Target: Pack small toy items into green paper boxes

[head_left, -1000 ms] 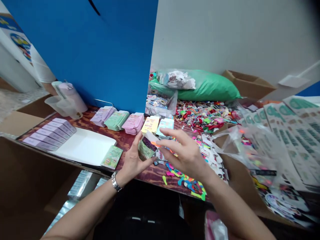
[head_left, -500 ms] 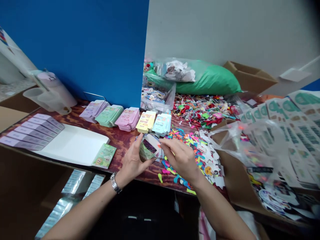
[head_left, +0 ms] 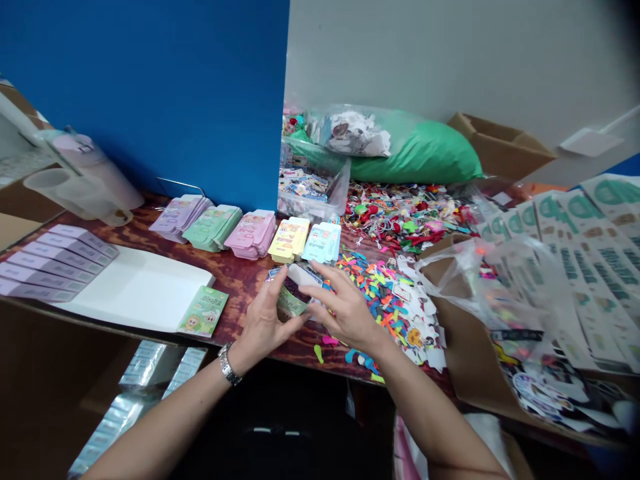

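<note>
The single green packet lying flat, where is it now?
In the head view, the green packet lies left of the left hand, against the white tray near the table's front edge.

Two bare forearms come up from the bottom of the view, no sleeves on either one. The left hand (head_left: 261, 325) has no rings or gloves, and a silver metal link watch (head_left: 227, 364) sits snug at the wrist. The right hand (head_left: 345, 312) is bare too, wrist clear. Below, between the arms, dark clothing shows, with two short pale marks on it.
</note>
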Motion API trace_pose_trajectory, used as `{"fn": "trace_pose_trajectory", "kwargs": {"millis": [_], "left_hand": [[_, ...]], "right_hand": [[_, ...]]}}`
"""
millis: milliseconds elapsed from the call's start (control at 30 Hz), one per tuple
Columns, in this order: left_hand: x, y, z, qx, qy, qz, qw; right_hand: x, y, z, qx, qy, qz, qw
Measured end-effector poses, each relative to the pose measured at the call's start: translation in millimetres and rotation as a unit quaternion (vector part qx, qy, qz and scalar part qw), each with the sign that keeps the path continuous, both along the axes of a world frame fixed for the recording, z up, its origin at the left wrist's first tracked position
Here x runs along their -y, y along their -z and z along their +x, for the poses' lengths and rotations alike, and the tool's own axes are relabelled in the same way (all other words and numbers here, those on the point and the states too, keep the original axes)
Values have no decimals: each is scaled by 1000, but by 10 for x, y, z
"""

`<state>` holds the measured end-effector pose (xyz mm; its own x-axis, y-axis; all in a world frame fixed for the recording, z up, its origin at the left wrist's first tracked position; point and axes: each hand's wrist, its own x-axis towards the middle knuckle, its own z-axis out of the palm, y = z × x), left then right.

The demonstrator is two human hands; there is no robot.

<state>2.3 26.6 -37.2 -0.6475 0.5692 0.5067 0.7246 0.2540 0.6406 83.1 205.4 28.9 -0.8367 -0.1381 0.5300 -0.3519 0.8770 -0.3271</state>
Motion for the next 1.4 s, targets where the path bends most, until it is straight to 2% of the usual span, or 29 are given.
{"fn": "trace_pose_trajectory", "kwargs": {"millis": [100, 267, 367, 500, 600, 733, 867, 1033, 1167, 1300, 1400], "left_hand": [[-13, 9, -16, 13, 21, 8, 1000], [-34, 62, -10, -17, 20, 23, 999], [-25, 80, 12, -44, 23, 12, 999], [-1, 89, 58, -15, 0, -2, 1000], [-3, 73, 79, 4, -9, -21, 1000], [-19, 39, 86, -14, -5, -55, 998], [-9, 23, 85, -50, -36, -117, 991], [11, 33, 61, -120, -63, -180, 974], [41, 37, 75, -101, -63, -209, 971], [203, -16, 68, -84, -31, -223, 971], [439, -54, -15, -123, -83, -266, 952]], "right_hand": [[-6, 41, 42, 26, -10, -117, 993], [149, 132, 56, 39, 62, -212, 975], [201, 140, 53, 29, 54, -228, 972], [194, 77, 42, 46, 6, -244, 969], [197, 42, 22, 89, 22, -266, 960], [229, 29, -5, 85, 72, -233, 966], [279, 58, 7, 46, 47, -197, 978], [409, 290, 70, -13, 45, -157, 986], [490, 471, 91, -31, 43, -136, 989], [495, 493, 62, 5, 18, -152, 988], [508, 498, 30, 23, 24, -161, 986]]}}
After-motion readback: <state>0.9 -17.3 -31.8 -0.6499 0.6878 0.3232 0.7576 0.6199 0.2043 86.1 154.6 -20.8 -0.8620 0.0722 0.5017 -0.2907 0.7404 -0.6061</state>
